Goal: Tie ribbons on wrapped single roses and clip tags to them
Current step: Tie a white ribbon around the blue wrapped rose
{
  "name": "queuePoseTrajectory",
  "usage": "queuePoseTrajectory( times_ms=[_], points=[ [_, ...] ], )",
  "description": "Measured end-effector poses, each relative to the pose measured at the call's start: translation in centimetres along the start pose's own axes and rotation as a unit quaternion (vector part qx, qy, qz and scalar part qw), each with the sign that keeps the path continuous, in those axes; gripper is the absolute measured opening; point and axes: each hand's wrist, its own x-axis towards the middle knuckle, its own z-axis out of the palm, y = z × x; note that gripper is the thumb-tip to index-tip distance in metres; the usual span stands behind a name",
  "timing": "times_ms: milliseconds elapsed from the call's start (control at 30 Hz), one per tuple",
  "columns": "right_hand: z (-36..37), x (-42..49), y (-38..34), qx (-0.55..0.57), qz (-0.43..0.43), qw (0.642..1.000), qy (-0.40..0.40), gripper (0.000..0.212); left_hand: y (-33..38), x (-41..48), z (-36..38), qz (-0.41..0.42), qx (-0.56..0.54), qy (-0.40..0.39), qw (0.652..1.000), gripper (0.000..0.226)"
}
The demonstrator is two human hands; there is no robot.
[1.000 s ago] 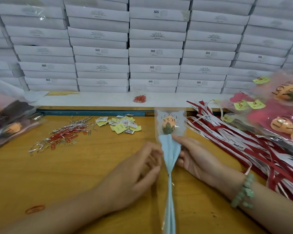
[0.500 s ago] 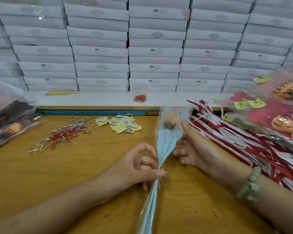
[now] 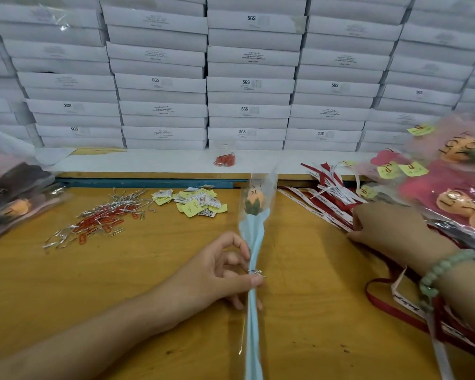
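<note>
A single orange rose in clear film and light-blue paper (image 3: 254, 237) lies lengthwise on the wooden table (image 3: 121, 275), bloom pointing away from me. A silver twist tie circles its narrow waist. My left hand (image 3: 220, 272) pinches the wrap at that tie between thumb and fingers. My right hand (image 3: 381, 229) has its fingers on the pile of red and white ribbons (image 3: 327, 204) at the right; whether it holds one is hidden. Yellow and white tags (image 3: 195, 202) lie in a heap beyond the rose.
Silver ties and orange paper clips (image 3: 99, 220) are scattered at the left. Wrapped roses are piled at the far left (image 3: 14, 198) and at the right (image 3: 450, 193). Stacked white boxes (image 3: 247, 86) wall off the back, with a small bag of red clips (image 3: 225, 159) on the ledge.
My right hand has let go of the rose and moved right onto the ribbon pile. My left hand keeps its pinch at the tie, and the rose has straightened up.
</note>
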Motion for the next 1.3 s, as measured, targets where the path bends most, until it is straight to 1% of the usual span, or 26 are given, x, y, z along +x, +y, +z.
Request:
queuePoseTrajectory(
  times_ms=[67,100,233,367,433,500,567,633,667,700,733,767,800,833,933,967,1033,1067,1100,1167,1233,1300],
  points=[
    [0.2,0.1,-0.2,-0.008,-0.001,1.000,0.022,0.008,0.2,-0.1,0.2,-0.002,-0.012,0.000,1.000,0.035],
    [0.3,0.2,-0.2,-0.012,0.001,0.999,0.029,0.007,0.3,-0.1,0.3,-0.004,-0.014,0.004,1.000,0.034],
    [0.2,0.4,0.1,-0.014,0.021,0.998,0.054,0.009,0.5,-0.2,0.3,-0.011,-0.005,0.018,1.000,0.031],
    [-0.1,0.3,0.2,-0.051,0.032,0.991,0.122,0.017,0.6,-0.1,0.4,-0.009,0.003,0.025,1.000,0.030],
    [-0.3,0.2,0.2,-0.034,0.035,0.986,0.157,0.018,0.5,-0.1,0.4,-0.011,0.005,0.025,1.000,0.031],
    [-0.4,0.2,0.2,0.013,0.037,0.981,0.192,0.018,0.5,-0.1,0.4,-0.012,0.008,0.024,1.000,0.031],
    [-0.6,0.4,0.2,0.086,0.032,0.973,0.213,0.019,0.5,-0.2,0.4,-0.011,0.012,0.023,1.000,0.032],
    [-0.9,0.6,0.2,0.206,0.017,0.958,0.197,0.015,0.6,-0.1,0.4,-0.008,0.017,0.021,1.000,0.033],
    [-1.1,0.7,0.2,0.274,0.009,0.945,0.179,0.013,0.6,-0.2,0.4,-0.007,0.019,0.020,1.000,0.034],
    [-1.2,0.8,0.2,0.326,0.002,0.931,0.167,0.013,0.6,-0.2,0.4,-0.006,0.019,0.018,1.000,0.034],
    [-1.2,0.8,0.2,0.353,-0.002,0.921,0.163,0.013,0.6,-0.2,0.4,-0.005,0.019,0.017,1.000,0.034],
    [-1.2,0.9,0.3,0.355,-0.005,0.920,0.163,0.012,0.6,-0.2,0.4,-0.006,0.019,0.015,1.000,0.035],
    [-1.1,0.9,0.4,0.338,-0.006,0.927,0.164,0.012,0.6,-0.2,0.4,-0.007,0.019,0.015,1.000,0.036],
    [-1.0,0.8,0.6,0.303,-0.002,0.939,0.165,0.012,0.6,-0.2,0.4,-0.007,0.019,0.015,1.000,0.037],
    [-0.6,0.5,1.1,0.152,0.020,0.973,0.172,0.013,0.5,-0.1,0.4,-0.006,0.023,0.014,1.000,0.037],
    [-0.5,0.4,1.2,0.118,0.025,0.976,0.182,0.014,0.5,-0.1,0.3,-0.007,0.024,0.014,1.000,0.036],
    [-0.5,0.4,1.3,0.116,0.024,0.971,0.209,0.016,0.5,-0.2,0.3,-0.007,0.024,0.013,1.000,0.036],
    [-0.6,0.4,1.2,0.150,0.016,0.963,0.222,0.019,0.6,-0.2,0.3,-0.007,0.023,0.012,1.000,0.036],
    [-0.8,0.4,1.2,0.208,0.003,0.950,0.234,0.021,0.6,-0.2,0.4,-0.008,0.023,0.013,1.000,0.037],
    [-1.4,0.6,0.9,0.343,-0.019,0.904,0.253,0.023,0.7,-0.2,0.4,-0.007,0.024,0.015,1.000,0.038],
    [-2.3,0.7,0.4,0.476,-0.023,0.839,0.264,0.025,0.7,-0.2,0.5,-0.006,0.023,0.015,1.000,0.037],
    [-3.0,0.5,0.0,0.595,-0.020,0.768,0.237,0.028,0.7,-0.2,0.5,-0.006,0.023,0.017,1.000,0.037]
  ],
)
